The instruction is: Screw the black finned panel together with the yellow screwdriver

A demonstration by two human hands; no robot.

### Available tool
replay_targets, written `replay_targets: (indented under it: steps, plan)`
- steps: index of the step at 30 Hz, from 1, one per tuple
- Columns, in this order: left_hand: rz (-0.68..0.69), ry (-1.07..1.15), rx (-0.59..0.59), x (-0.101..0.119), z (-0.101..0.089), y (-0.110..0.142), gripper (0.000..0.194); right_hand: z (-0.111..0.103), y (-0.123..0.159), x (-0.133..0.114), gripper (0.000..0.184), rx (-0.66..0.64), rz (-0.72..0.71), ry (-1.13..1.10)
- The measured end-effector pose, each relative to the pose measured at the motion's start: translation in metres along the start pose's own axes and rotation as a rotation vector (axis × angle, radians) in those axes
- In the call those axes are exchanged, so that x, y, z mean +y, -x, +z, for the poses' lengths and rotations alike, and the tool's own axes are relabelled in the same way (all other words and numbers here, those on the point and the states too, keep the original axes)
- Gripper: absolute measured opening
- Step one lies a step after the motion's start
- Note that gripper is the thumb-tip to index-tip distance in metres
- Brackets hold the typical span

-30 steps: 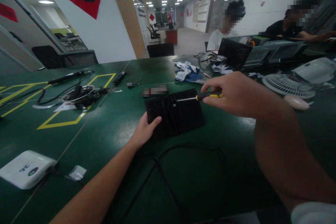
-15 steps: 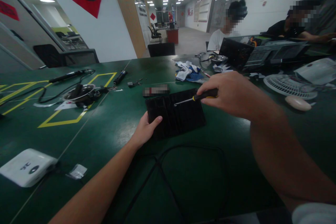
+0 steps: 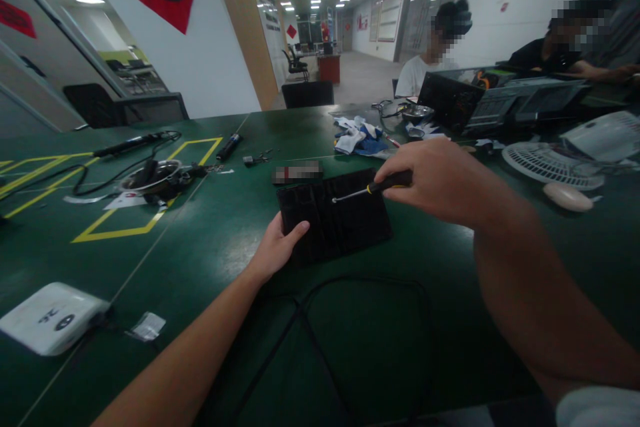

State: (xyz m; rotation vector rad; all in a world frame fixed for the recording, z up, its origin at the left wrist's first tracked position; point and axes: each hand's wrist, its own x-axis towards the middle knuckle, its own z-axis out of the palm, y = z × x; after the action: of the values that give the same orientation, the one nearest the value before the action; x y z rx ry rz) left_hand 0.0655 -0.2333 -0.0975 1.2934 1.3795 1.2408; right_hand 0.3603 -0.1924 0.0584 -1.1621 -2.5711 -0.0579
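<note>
A flat black device lies on the green table in front of me. My left hand grips its near left corner, thumb on top, fingers tucked under the edge. My right hand is closed around a small screwdriver with a black and yellow handle. Its metal tip rests on the top face of the black device, near the far middle.
A white box and a small plastic bag lie at the near left. Black cables loop in front of me. A metal bowl with tools, cloths, fan parts and two seated people surround the table.
My right hand has tilted the screwdriver slightly, dropping its tip a little lower onto the device. My left hand and the device stay put.
</note>
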Motion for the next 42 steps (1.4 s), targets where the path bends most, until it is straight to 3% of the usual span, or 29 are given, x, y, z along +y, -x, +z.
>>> replay_targets:
  steps: [8,12,16,24,31,42]
  plan:
    - [-0.008,-0.016,-0.003,0.003,0.000,0.001,0.055,0.000,0.004,-0.012,0.030,-0.024,0.118,0.035]
    - [-0.002,-0.004,-0.009,0.002,0.000,0.000,0.056,0.000,0.004,-0.017,0.035,-0.106,0.193,0.102]
    - [-0.016,0.017,0.002,-0.001,0.000,-0.001,0.060,0.004,0.005,-0.012,0.046,-0.168,0.181,0.079]
    - [-0.029,0.036,-0.006,0.000,0.000,0.000,0.060,-0.007,0.012,0.004,0.025,-0.093,0.104,0.072]
    - [-0.022,0.022,-0.009,0.001,0.000,0.001,0.058,-0.010,0.011,0.002,0.030,-0.004,0.095,0.072]
    - [-0.022,0.019,-0.012,0.002,0.000,0.001,0.057,-0.010,0.009,0.000,0.028,-0.017,0.083,-0.013]
